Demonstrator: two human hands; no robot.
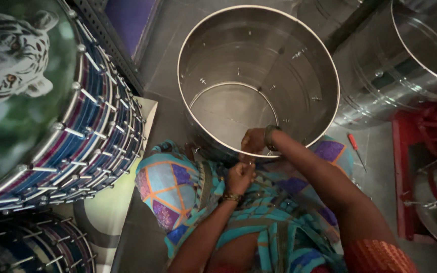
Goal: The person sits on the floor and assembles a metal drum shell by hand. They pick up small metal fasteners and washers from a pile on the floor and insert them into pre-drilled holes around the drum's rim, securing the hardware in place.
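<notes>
A large open steel drum shell (pixel 299 40) stands on the floor in front of me, its inside wall dotted with small bolts. My right hand (pixel 254 140) reaches over the near rim, fingers closed around something small at the rim that I cannot make out. My left hand (pixel 239 177) is just below it outside the shell, fingers pinched together on a small part at the rim. Both wrists wear bangles. My lap, in a turquoise patterned cloth (pixel 178 187), lies under the hands.
A finished drum (pixel 77 131) with a white tiger picture and metal tension rods stands at the left, another drum (pixel 31 247) below it. More steel shells (pixel 400 65) lie at the upper right. A red-handled screwdriver (pixel 355 146) rests on the floor by a red frame (pixel 405 167).
</notes>
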